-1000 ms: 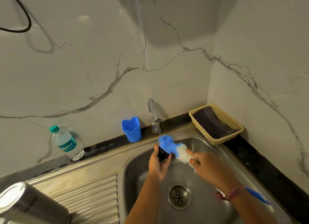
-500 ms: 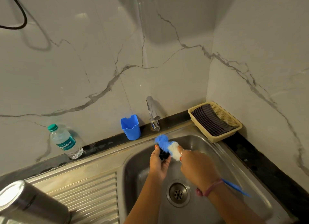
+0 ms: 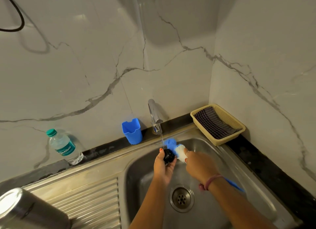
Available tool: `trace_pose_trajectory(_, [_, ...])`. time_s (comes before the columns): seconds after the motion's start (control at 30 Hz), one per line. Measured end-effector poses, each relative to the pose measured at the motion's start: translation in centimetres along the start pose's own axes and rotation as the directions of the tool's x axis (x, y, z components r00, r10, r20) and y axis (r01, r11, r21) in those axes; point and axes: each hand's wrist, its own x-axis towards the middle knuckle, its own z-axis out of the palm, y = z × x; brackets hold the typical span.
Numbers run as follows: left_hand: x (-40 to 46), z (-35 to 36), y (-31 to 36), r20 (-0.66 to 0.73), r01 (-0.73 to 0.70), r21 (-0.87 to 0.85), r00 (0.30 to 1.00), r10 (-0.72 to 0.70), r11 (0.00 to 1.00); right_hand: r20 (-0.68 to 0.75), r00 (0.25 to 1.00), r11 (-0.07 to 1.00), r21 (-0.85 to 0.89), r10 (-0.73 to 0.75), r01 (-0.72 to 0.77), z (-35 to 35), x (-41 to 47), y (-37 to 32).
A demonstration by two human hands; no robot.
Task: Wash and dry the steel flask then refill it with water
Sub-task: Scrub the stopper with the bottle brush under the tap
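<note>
Over the steel sink (image 3: 222, 153), my left hand (image 3: 163, 167) grips a small black flask lid (image 3: 169, 156) under the thin stream from the tap (image 3: 154, 113). My right hand (image 3: 199, 164) holds a bottle brush whose blue and white bristle head (image 3: 175, 147) presses against the lid; its blue handle (image 3: 235, 186) sticks out past my wrist. The steel flask (image 3: 25, 210) lies on its side on the ribbed drainboard at the bottom left, far from both hands.
A blue plastic cup (image 3: 132, 132) stands left of the tap on the black ledge. A plastic water bottle (image 3: 64, 147) stands further left. A beige basket (image 3: 239, 131) with a dark checked cloth (image 3: 212, 123) sits in the right corner. The drain (image 3: 181, 198) lies below my hands.
The brush head has slid back and forth across the lid under the water. My right hand has shifted slightly left and up; my left hand keeps its grip on the lid.
</note>
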Motion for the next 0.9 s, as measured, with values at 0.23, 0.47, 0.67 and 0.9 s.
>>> trace_pose_trajectory(0.23, [0.4,-0.1,1.5,-0.079,-0.049,-0.039,0.996,0.046,0.998,-0.052,0.997,0.987,0.145,-0.059,0.066,0.4,-1.6,0.7])
trace_pose_trajectory(0.47, [-0.1,0.4,1.1,-0.030,-0.015,-0.064,0.999,0.013,0.998,-0.075,0.997,0.993,0.116,-0.025,0.033,0.6,-0.9,0.2])
trace_pose_trajectory(0.67, [0.0,0.0,1.7,-0.047,-0.033,-0.041,0.998,0.031,0.999,-0.103,0.993,0.988,0.133,-0.063,0.076,1.3,-1.3,0.2])
trace_pose_trajectory(0.9, [0.0,0.2,0.9,-0.029,-0.024,-0.031,0.999,0.023,0.999,-0.107,0.994,0.997,0.063,-0.037,0.043,1.6,-0.7,0.0])
